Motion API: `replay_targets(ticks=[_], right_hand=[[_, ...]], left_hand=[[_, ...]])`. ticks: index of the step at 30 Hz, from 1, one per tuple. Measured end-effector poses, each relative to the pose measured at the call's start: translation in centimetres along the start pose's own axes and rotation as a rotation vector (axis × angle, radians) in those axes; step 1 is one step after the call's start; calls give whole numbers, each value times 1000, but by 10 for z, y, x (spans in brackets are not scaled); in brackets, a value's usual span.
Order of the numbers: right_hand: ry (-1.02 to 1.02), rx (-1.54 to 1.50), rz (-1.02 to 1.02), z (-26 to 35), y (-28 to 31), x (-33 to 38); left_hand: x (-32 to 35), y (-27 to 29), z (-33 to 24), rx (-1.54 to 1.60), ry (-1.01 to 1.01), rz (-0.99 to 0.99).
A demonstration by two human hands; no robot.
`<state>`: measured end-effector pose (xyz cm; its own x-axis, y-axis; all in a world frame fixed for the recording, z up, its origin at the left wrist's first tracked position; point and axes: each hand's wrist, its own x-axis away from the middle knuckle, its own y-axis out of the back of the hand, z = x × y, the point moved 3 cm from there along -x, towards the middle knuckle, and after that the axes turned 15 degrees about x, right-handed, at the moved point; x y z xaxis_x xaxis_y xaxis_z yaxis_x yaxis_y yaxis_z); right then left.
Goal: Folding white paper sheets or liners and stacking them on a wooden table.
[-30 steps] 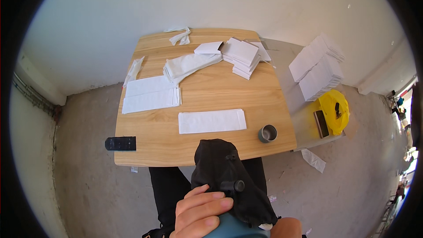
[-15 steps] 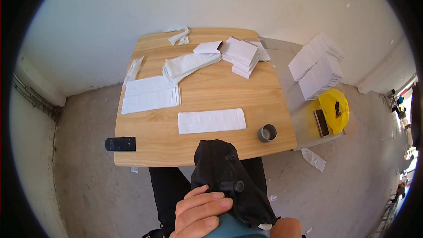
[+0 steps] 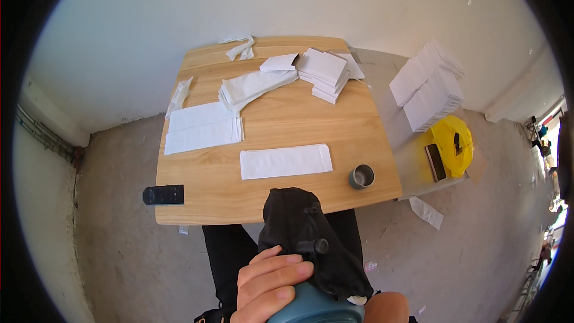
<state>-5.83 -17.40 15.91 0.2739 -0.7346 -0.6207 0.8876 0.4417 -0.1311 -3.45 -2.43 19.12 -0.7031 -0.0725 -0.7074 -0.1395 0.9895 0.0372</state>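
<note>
My left hand [image 3: 269,284] is wrapped round a blue-green thermos [image 3: 311,302] at the lower edge, close to me. A black drawstring pouch [image 3: 299,221] with a cord toggle covers its far part and points toward the table. To the right of the thermos shows a rounded bare part of my right hand or wrist [image 3: 387,308]; its fingers are hidden. Beyond the pouch, a flat white folded sheet [image 3: 286,161] lies near the table's front. A small metal cup [image 3: 362,177], grey inside, stands to its right.
On the wooden table [image 3: 299,125] lie white sheets [image 3: 203,128], white bags [image 3: 257,88] and white boxes [image 3: 326,69]. A dark flat device [image 3: 164,195] overhangs its left edge. Right of it, a lower surface holds box stacks [image 3: 433,93], a phone [image 3: 436,162] and a yellow bag [image 3: 453,146].
The view has shifted very slightly. The thermos and pouch have tilted a little, and my left hand keeps its grip on them.
</note>
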Motion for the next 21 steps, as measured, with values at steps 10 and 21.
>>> replay_targets(ticks=[10,21], right_hand=[[-74,61,63,9,5,-9],[400,422,-244,32,32,-20]], left_hand=[[1,-2,-1,-7,-4,2],[9,-2,-4,16,61,-22]])
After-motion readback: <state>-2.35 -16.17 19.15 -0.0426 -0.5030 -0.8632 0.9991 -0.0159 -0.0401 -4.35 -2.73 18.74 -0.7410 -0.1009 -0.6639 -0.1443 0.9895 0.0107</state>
